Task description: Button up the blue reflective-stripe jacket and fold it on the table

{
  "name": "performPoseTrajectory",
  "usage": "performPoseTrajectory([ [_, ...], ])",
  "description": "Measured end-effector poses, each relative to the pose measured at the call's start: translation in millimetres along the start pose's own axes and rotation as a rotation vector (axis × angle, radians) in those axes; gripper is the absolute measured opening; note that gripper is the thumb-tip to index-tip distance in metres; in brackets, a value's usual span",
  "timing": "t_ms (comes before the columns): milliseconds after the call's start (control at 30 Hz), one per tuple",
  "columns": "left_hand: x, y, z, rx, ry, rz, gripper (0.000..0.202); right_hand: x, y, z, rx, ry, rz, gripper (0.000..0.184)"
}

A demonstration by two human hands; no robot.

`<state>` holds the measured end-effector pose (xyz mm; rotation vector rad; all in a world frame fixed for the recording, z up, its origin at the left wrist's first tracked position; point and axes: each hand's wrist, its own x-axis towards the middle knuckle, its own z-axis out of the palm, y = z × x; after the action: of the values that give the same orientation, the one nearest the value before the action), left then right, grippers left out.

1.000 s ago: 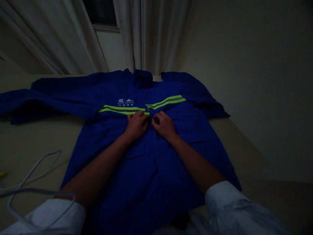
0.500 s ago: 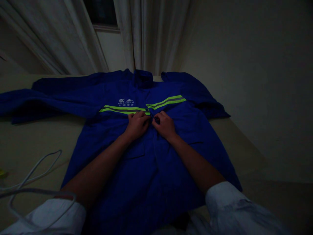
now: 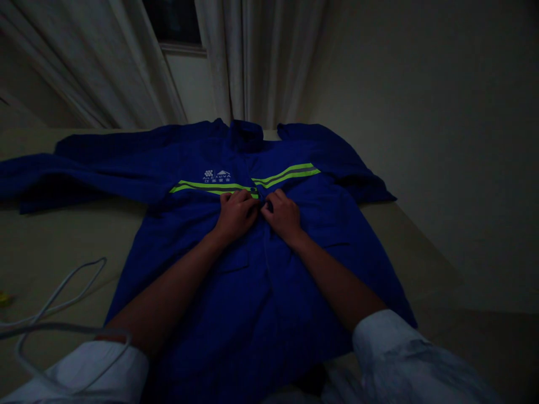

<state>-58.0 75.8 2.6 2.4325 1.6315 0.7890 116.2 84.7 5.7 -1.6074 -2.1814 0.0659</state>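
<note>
A blue work jacket (image 3: 311, 292) lies spread out, collar away from me, with yellow-green reflective stripes across its chest and a white printed logo (image 3: 217, 175). Just below the stripes, my left hand (image 3: 238, 212) pinches the edge of the jacket's front opening. My right hand (image 3: 283, 213) is closed on the opposite edge, its fingertips nearly meeting those of the left. A dark round button (image 3: 253, 189) shows on the stripe above them. Whatever sits between the fingertips is hidden.
The jacket rests on a pale table (image 3: 59, 247). A white cable (image 3: 63, 303) loops at the left, partly over my left sleeve, near a small yellow object (image 3: 4, 298). Curtains (image 3: 261, 62) hang behind, and a bare wall (image 3: 442, 140) rises on the right.
My right fingers have shifted very slightly left, closer to the left hand's fingertips. Both hands keep their hold on the jacket, which otherwise lies as before.
</note>
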Motion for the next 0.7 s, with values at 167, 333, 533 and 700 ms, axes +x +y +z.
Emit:
performPoseTrajectory([
  [167, 0, 2, 1.1, 0.042, -0.009, -0.073, 0.024, 1, 0, -1, -0.017, -0.032, -0.063, 0.013],
  [333, 0, 1, 2.2, 0.076, -0.071, -0.075, 0.026, 1, 1, -1, -0.009, -0.071, -0.094, 0.015],
  [533, 2, -5, 5.3, 0.023, -0.077, -0.076, 0.030, 0, 2, -1, 0.018, -0.070, -0.102, 0.015],
  [700, 2, -9, 7.4, -0.009, -0.073, -0.073, 0.033, -1, 2, 0, 0.020, -0.026, -0.082, 0.018],
])
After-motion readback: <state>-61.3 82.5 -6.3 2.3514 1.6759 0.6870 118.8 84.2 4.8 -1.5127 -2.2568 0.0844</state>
